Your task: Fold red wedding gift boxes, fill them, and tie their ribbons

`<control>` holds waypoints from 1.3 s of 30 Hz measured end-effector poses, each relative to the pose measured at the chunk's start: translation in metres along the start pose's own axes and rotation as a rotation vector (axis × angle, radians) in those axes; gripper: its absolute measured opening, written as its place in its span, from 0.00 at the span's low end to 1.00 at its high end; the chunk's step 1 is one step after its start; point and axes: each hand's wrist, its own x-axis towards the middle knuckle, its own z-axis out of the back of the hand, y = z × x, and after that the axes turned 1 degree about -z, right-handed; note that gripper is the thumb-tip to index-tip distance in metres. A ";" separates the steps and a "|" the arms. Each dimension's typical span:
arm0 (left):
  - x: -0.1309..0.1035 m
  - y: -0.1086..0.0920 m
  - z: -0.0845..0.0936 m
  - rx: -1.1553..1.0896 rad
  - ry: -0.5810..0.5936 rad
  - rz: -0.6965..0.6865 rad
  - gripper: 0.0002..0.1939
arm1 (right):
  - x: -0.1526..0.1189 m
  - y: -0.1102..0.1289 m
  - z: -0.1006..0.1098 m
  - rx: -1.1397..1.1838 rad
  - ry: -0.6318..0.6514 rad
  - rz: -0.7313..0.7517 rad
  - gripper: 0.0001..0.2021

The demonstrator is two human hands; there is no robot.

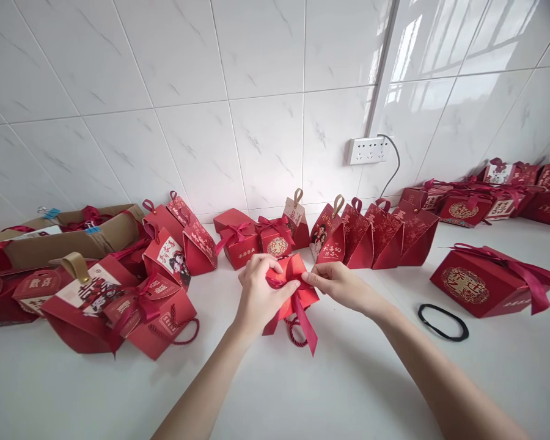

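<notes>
In the middle of the white table stands a small red gift box [308, 296], partly covered by my hands. A dark red ribbon [306, 327] lies over it, one tail hanging toward me. My left hand [262, 282] is closed on the ribbon, thumb across the top of the box. On the other side my right hand [330, 282] pinches a loop of the same ribbon between thumb and fingers. Below the box a twisted red cord handle [297, 333] rests on the table. The ribbon's knot is hidden by my fingers.
Behind stand red gift boxes [241, 241] and a row of peaked boxes [360, 241]. More boxes [91, 305] and an open cardboard carton [68, 247] are at left. A ribboned box [479, 284], a black elastic band [442, 322] and a wall power socket [369, 151] are at right.
</notes>
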 end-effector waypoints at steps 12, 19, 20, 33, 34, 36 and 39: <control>0.000 0.024 0.006 -0.250 -0.043 0.086 0.23 | 0.008 -0.008 -0.006 0.478 0.067 0.091 0.19; 0.006 0.018 0.029 0.025 0.168 0.390 0.23 | 0.014 -0.014 -0.011 0.388 -0.134 0.044 0.19; 0.007 0.017 0.032 -0.025 0.237 0.398 0.24 | 0.014 -0.013 -0.011 0.361 -0.174 0.030 0.19; 0.007 0.017 0.019 -0.189 0.006 0.374 0.13 | 0.007 -0.006 -0.022 0.339 -0.274 0.116 0.17; 0.006 0.019 0.016 -0.216 -0.030 0.350 0.12 | 0.007 -0.006 -0.023 0.343 -0.287 0.124 0.16; 0.006 0.024 0.009 -0.318 -0.100 0.301 0.11 | 0.009 -0.008 -0.023 0.354 -0.310 0.131 0.16; 0.006 0.033 0.002 -0.453 -0.138 0.289 0.13 | 0.011 -0.011 -0.022 0.369 -0.331 0.124 0.16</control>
